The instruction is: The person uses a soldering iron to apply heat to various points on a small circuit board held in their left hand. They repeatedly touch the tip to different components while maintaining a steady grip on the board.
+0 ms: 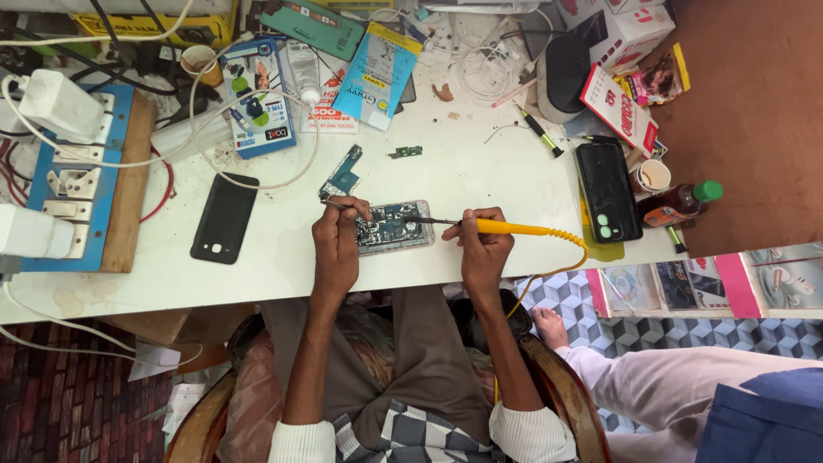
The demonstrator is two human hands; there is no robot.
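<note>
Right hand (483,247) grips soldering iron (514,228); left hand (339,236) pinches tweezers (336,204) over opened phone (396,226) near table edge (257,291).

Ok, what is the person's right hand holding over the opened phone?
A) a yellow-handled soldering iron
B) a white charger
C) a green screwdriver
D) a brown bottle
A: the right hand grips a yellow-handled soldering iron, its tip on the opened phone.
</note>
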